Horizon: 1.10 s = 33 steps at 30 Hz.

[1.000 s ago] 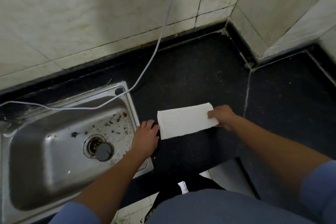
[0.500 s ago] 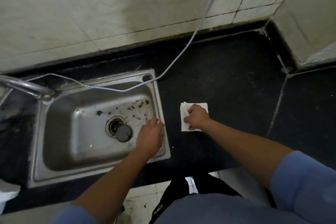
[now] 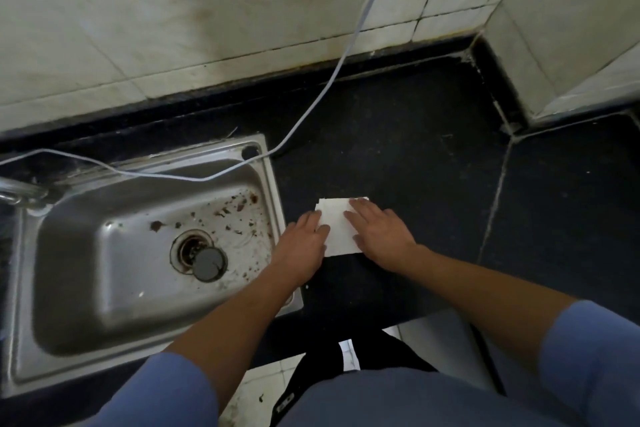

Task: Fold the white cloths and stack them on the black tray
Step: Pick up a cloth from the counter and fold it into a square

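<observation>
A pale tiled wall (image 3: 207,10), stained and streaked, runs along the back edge of the black countertop (image 3: 415,149) and turns forward at the surface's far right corner. A pale seam crosses the countertop on its right side, from the back corner towards the front edge.

A steel sink (image 3: 104,288) is set into the left part of the countertop, its right rim reaching close to the front edge. Brown specks of dirt lie scattered over the back right of its basin. A metal tap (image 3: 17,192) shows only partly at the sink's back left corner.

Two bare forearms in blue sleeves (image 3: 595,357) reach in from the front edge.

A thin white cable (image 3: 311,107) hangs down the wall, touches the countertop near the sink's back right corner and trails left across the sink's back rim.

The white cloth (image 3: 337,229) lies folded and flat on the countertop, near the front edge and just beside the sink's right rim, with layered edges showing at its far left corner.

The left hand (image 3: 303,246) lies flat with fingers straight, its fingertips pressing the cloth's left edge while the palm sits partly over the sink's rim. The right hand (image 3: 379,236) also lies flat, fingers spread and straight, pressing on the cloth's right side. Neither hand curls round anything.

A dark round plug (image 3: 209,263) rests beside the drain (image 3: 188,248), overlapping its ring.
</observation>
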Tool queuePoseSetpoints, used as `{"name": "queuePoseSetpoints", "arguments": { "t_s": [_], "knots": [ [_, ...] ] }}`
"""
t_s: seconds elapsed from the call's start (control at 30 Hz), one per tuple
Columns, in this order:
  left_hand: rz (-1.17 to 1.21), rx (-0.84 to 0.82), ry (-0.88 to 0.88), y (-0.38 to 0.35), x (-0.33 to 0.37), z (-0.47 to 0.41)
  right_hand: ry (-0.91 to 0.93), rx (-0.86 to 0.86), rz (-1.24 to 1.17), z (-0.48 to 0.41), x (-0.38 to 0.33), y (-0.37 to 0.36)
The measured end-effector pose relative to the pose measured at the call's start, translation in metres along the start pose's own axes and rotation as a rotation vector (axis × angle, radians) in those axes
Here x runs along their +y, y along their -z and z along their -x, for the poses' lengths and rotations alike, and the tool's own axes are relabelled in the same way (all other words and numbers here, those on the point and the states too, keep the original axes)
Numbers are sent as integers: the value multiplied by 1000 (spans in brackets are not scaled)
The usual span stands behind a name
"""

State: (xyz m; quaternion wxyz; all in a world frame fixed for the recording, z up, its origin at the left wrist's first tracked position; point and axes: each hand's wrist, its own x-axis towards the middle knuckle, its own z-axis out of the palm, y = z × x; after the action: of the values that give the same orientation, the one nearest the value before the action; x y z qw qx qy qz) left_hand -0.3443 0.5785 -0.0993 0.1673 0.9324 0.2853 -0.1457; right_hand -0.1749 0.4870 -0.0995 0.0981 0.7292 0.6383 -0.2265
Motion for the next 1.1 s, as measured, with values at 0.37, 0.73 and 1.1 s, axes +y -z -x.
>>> {"name": "queuePoseSetpoints", "arguments": {
  "t_s": [0.37, 0.73, 1.1],
  "knots": [
    [-63, -120, 36, -4, -3, -14, -30, -112, 15, 3, 18, -10],
    [157, 177, 255, -5, -5, 56, -98, -130, -88, -71, 3, 37],
    [137, 188, 348, -2, -18, 81, -131, -97, -480, -48, 5, 50]
  ]
}}
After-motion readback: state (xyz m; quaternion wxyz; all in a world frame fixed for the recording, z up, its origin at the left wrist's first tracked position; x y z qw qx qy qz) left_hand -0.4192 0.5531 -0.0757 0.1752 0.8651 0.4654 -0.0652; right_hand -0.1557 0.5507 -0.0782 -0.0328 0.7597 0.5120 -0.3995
